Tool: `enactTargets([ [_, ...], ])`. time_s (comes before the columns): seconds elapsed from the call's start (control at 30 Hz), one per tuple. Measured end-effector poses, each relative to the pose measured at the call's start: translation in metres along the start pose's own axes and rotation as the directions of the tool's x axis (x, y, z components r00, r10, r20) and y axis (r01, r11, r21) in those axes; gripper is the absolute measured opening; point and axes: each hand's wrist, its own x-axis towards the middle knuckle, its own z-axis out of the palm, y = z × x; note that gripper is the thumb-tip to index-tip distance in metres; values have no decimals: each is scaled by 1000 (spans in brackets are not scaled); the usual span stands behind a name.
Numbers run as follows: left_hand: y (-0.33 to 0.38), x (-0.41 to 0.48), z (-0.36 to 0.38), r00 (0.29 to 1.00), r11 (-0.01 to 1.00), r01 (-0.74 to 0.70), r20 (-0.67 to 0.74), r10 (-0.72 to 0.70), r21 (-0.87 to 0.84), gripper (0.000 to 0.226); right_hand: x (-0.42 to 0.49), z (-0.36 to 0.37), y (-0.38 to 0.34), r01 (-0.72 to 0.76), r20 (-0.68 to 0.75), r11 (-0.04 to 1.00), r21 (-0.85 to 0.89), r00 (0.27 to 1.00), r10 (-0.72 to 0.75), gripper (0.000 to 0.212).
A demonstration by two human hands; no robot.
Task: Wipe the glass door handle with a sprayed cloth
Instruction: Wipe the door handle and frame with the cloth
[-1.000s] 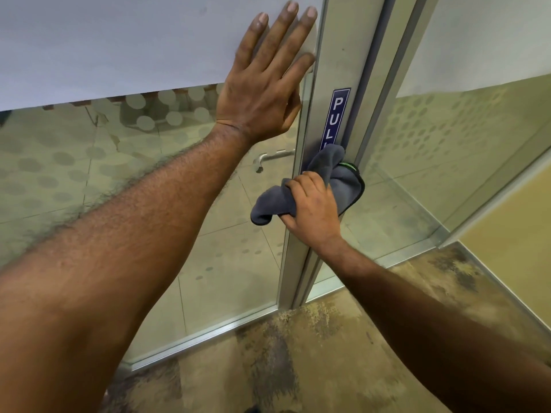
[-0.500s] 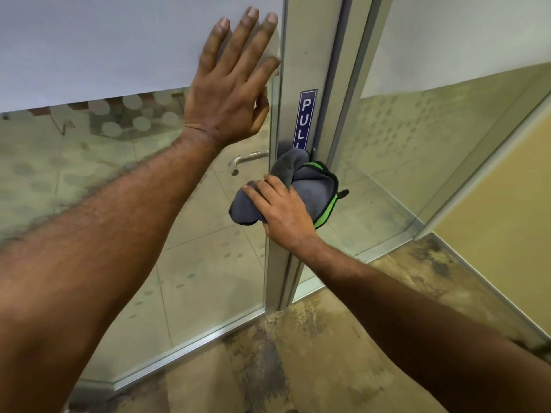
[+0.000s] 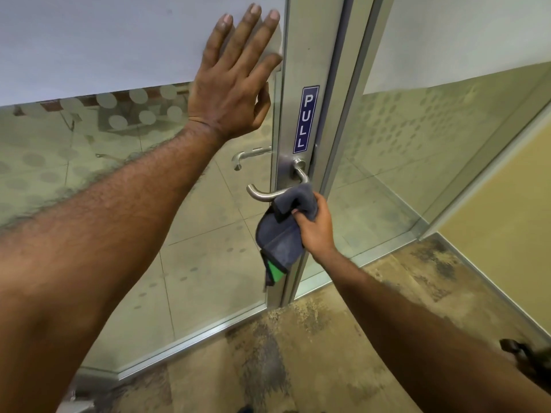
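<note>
what moved: the cloth [image 3: 283,231] and the right hand [image 3: 316,228] have dropped off the handle [image 3: 268,193] since half a second ago. Back then the rag was bunched right over the lever, now the metal is bare and in plain view.

left hand [image 3: 235,84]: flat on the frosted part of the glass door [image 3: 119,49], fingers [image 3: 253,34] spread and pointing up, bracing the door I'd guess. Well above the handle, holding nothing.

handle: brushed metal lever, long axis running roughly left-right, free end hooked at the left, pivot end going up to the right into the door frame [image 3: 301,64] just under the PULL sign [image 3: 305,119].

cloth: grey with a green edge, hanging mostly below the lever; its top fold sits right at the lever's right end, can't tell if it's actually touching.

right hand: just below and right of the lever, fingers pinching the rag's upper fold. It's clearly the closer hand.

next move, my guess: the lever lies up and to the left of those fingers, so the wipe has to go up, then leftward along the bar toward the hooked tip.
</note>
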Motion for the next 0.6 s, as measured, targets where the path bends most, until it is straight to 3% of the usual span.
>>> enactTargets([
  [0.2, -1, -1, -2, 1000, 1000, -13, 13, 13, -21, 39, -39, 13, -5, -49, 262, 987, 154, 965, 7, 47],
  [0.4, -1, 0, -11, 997, 994, -28, 75, 35, -103, 42, -64, -22, -9, -142, 275, 959, 246, 959, 72, 52],
  [0.53, 17, -5, -25, 985, 955, 82, 171, -34, -284, 48, -76, -48, -16, -249, 330, 893, 375, 936, 123, 43],
  [0.6, 41, -22, -35, 970, 864, 157, 238, -45, -479, 48, -82, -60, -20, -301, 371, 844, 443, 919, 133, 44],
])
